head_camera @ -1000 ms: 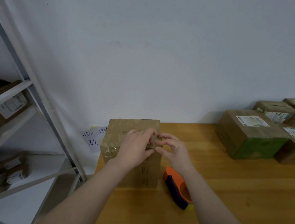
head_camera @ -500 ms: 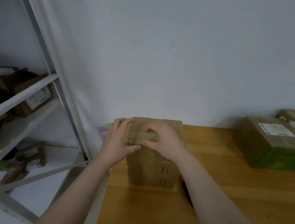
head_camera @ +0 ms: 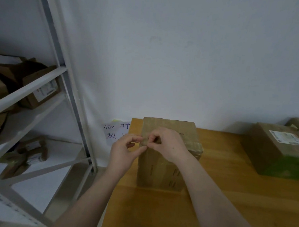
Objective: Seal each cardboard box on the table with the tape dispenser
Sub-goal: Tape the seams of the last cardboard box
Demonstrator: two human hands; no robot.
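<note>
Though near, shelving [head_camera: 40,79] left of table [head_camera: 227,200].

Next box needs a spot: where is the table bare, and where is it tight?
Bare: the table between the cardboard box and the labelled boxes at right, and the wide front strip nearest the camera. Tight: left of the cardboard box, only a thin strip to the table edge, where left hand and right hand pinch at its top edge.

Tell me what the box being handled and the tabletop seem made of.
Box: matte brown cardboard, creased edges; the glossy band round it looks like clear plastic tape. Tabletop: wood or wood-look laminate, orange grain lines, slight sheen.
</note>
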